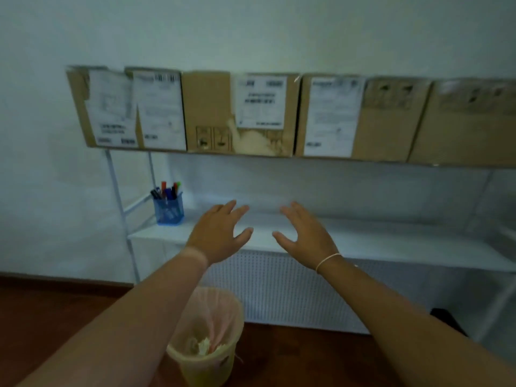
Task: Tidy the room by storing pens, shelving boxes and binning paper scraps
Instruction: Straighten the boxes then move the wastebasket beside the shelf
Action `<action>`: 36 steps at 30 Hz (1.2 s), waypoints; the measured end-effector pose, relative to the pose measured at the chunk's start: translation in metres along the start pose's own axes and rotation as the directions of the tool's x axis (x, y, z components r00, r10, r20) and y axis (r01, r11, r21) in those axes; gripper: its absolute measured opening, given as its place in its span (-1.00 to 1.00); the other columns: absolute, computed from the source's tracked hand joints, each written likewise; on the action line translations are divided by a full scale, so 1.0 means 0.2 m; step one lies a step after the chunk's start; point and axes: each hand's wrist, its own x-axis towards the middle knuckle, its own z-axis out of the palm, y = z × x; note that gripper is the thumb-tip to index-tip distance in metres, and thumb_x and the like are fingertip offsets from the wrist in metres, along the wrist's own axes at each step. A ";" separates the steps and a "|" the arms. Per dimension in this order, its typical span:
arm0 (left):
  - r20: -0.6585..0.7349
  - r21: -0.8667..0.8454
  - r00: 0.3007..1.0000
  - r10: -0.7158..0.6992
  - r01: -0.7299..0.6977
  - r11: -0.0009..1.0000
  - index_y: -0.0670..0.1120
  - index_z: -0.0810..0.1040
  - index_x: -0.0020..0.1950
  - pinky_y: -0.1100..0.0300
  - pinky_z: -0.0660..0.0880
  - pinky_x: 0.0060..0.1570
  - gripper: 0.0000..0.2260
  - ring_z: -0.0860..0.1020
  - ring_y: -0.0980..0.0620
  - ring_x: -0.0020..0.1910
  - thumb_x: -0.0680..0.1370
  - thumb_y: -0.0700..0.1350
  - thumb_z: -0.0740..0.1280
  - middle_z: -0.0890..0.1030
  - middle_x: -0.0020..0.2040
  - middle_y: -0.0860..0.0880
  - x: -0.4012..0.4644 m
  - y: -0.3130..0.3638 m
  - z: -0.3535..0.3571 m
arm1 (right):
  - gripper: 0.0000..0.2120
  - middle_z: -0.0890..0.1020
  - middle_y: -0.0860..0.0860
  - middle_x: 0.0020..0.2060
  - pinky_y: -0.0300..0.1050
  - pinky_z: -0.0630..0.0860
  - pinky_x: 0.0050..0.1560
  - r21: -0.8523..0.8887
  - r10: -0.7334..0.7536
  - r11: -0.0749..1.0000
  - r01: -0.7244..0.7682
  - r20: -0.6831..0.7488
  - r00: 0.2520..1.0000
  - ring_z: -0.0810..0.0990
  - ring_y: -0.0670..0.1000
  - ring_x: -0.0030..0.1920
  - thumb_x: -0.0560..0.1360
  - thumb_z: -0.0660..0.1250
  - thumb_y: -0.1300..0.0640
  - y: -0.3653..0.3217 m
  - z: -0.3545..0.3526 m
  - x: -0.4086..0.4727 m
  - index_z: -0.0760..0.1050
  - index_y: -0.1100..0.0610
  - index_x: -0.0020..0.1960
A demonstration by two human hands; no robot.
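Observation:
Several cardboard boxes [240,113] with white labels stand side by side on the upper shelf. A blue mesh pen cup [169,209] full of coloured pens sits at the left end of the lower white shelf [391,241]. A pale bin [206,342] with a pink liner holds paper scraps on the floor below. My left hand [217,236] and my right hand [304,236] hover above the lower shelf with fingers spread, palms facing each other, holding nothing.
The white metal rack stands against a white wall, with a perforated panel [279,289] behind its lower part. The floor [55,317] is red-brown wood. A dark object [446,319] lies on the floor at the right.

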 end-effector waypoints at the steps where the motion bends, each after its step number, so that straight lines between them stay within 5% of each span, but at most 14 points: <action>1: -0.032 0.009 0.999 0.028 -0.027 1.000 0.02 0.22 0.51 0.03 0.20 0.43 -0.40 0.25 -0.12 0.47 0.50 0.22 0.08 0.24 0.53 -0.10 0.01 0.05 -0.08 | -0.38 0.11 0.04 0.53 -0.01 0.12 0.46 -0.018 -0.007 1.000 0.006 -0.038 0.999 0.10 0.06 0.52 0.51 0.24 -0.13 -0.01 -0.11 -0.01 0.15 0.00 0.49; 11: -0.186 0.162 0.966 0.182 -0.153 0.975 0.07 0.16 0.52 -0.06 0.04 0.50 -0.46 0.06 -0.12 0.54 0.57 0.20 0.11 0.08 0.57 -0.08 0.06 0.49 -0.57 | -0.29 -0.02 0.03 0.55 0.21 -0.08 0.47 -0.369 -0.025 0.927 -0.059 -0.220 0.975 -0.06 0.14 0.53 0.47 0.15 -0.29 -0.09 -0.82 -0.11 -0.01 -0.10 0.52; 17: -0.259 0.252 0.939 0.228 -0.163 0.954 0.06 0.12 0.53 -0.09 0.01 0.50 -0.43 0.05 -0.13 0.55 0.56 0.22 0.09 0.06 0.58 -0.11 -0.01 0.64 -0.75 | -0.16 0.16 0.12 0.49 0.27 0.18 0.39 -0.498 -0.061 0.861 -0.101 -0.299 0.952 0.14 0.23 0.47 0.32 -0.08 -0.41 -0.14 -1.03 -0.16 0.07 -0.04 0.50; 20: -0.250 0.302 0.937 0.245 -0.165 0.939 0.04 0.10 0.53 -0.10 0.03 0.51 -0.41 0.06 -0.14 0.54 0.55 0.23 0.10 0.07 0.57 -0.13 -0.04 0.67 -0.81 | -0.24 0.14 0.12 0.50 0.26 0.16 0.39 -0.568 -0.083 0.816 -0.110 -0.302 0.950 0.14 0.22 0.47 0.40 0.05 -0.37 -0.16 -1.07 -0.20 0.06 -0.04 0.50; 36: -0.299 0.292 0.919 0.255 -0.167 0.942 -0.03 0.13 0.53 -0.06 0.09 0.50 -0.42 0.15 -0.13 0.52 0.57 0.19 0.09 0.15 0.55 -0.15 -0.09 0.69 -0.86 | -0.26 0.05 0.10 0.53 0.22 0.04 0.45 -0.499 -0.041 0.858 -0.121 -0.302 0.952 0.04 0.19 0.51 0.47 0.07 -0.31 -0.21 -1.09 -0.24 -0.04 0.00 0.52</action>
